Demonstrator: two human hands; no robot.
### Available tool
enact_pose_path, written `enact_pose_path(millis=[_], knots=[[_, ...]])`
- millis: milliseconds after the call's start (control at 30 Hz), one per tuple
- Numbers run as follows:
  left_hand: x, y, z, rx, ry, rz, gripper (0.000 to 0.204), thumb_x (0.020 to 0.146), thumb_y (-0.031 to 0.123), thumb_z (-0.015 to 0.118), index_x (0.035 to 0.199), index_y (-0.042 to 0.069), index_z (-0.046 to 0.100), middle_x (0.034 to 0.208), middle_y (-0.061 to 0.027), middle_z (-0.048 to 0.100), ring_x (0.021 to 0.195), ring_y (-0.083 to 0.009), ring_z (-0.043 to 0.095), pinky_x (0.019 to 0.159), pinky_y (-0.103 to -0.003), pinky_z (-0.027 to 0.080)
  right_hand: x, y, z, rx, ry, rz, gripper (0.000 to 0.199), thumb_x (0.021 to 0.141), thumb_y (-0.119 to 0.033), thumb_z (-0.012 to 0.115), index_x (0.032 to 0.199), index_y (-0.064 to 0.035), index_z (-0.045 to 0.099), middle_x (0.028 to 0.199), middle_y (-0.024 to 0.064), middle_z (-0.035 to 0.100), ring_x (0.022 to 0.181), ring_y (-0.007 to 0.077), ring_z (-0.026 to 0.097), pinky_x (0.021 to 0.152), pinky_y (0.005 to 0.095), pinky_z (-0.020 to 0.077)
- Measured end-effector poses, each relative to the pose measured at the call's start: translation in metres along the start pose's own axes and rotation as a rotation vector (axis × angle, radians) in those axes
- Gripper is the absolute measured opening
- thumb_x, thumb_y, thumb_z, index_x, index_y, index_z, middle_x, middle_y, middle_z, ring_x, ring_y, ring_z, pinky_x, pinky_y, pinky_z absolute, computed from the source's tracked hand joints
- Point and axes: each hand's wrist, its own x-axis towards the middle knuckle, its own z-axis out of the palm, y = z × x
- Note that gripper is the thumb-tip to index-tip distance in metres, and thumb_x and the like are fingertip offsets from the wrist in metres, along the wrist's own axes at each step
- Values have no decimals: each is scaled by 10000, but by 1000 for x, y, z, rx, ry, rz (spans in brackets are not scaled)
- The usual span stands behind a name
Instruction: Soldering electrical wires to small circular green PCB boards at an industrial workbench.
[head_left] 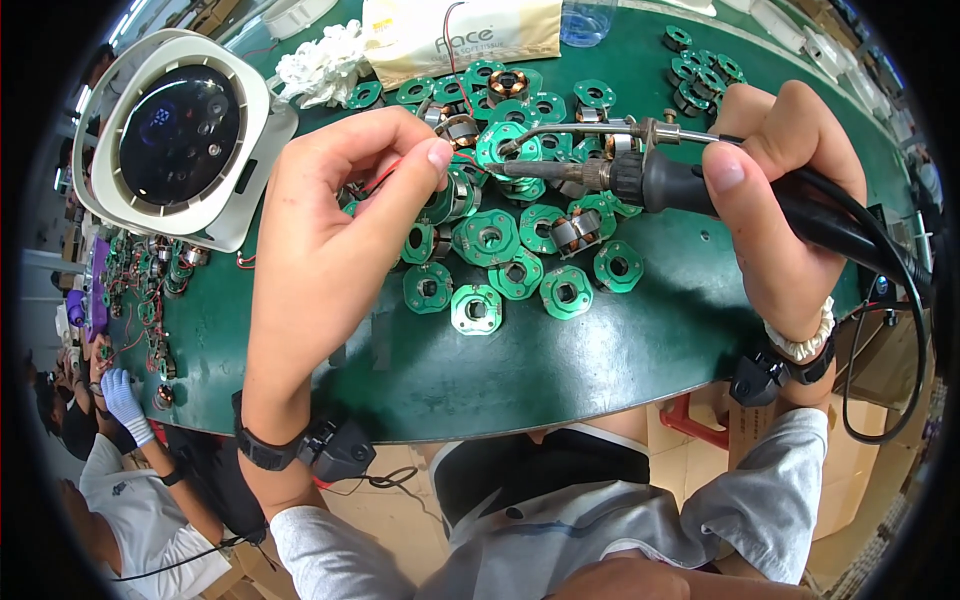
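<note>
My right hand (775, 190) grips a black soldering iron (640, 180) with a metal feed tube on top; its tip points left at a green round circuit board (512, 148) with a copper-wound motor stator. My left hand (340, 215) pinches thin red and black wires (378, 180) beside that board, thumb tip close to it. Several more green boards (520, 272) and stators (575, 232) lie on the green table (560, 360) around and below the iron's tip.
A white square-framed round device with a dark glass face (180, 135) stands at the left. White cloth (322, 62), a tissue pack (470, 35) and more green boards (700, 75) lie at the back. A co-worker in a white glove (125, 400) sits at lower left.
</note>
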Motion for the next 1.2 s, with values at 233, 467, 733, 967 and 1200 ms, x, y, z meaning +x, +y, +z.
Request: enact_pose_path(millis=[233,467,733,967,1200], knots=[[-1,4,-4,94,2,15,137,838,92,554,762,-21,541,713,7,512,697,-55,439,638,-191,347,0,-1,-2,-108,-20,-56,257,759,-71,594,646,-62,364,594,7,379,548,71,289,494,226,219],[-2,3,-5,108,-23,8,132,833,82,554,759,-24,530,710,4,503,698,-58,438,646,-191,351,-2,3,-3,-37,22,-79,247,770,-82,597,657,-59,378,600,17,397,547,73,296,495,226,222],[-1,4,-4,131,-25,7,145,837,83,545,737,-17,511,695,12,483,687,-52,427,633,-191,342,0,4,-4,-58,-15,-65,254,768,-85,599,657,-60,372,598,20,398,550,77,297,495,228,224],[-3,4,-2,119,-31,9,165,847,93,530,717,-5,499,684,17,480,673,-46,418,618,-187,330,-1,2,-3,-69,-28,-63,256,765,-84,600,657,-58,369,597,22,394,551,80,294,495,230,221],[-4,4,-2,77,-28,-6,174,850,105,533,714,1,501,681,24,486,656,-36,409,603,-182,326,-3,2,-3,-83,-24,-46,270,766,-97,604,656,-61,360,600,21,390,551,80,288,498,231,219]])
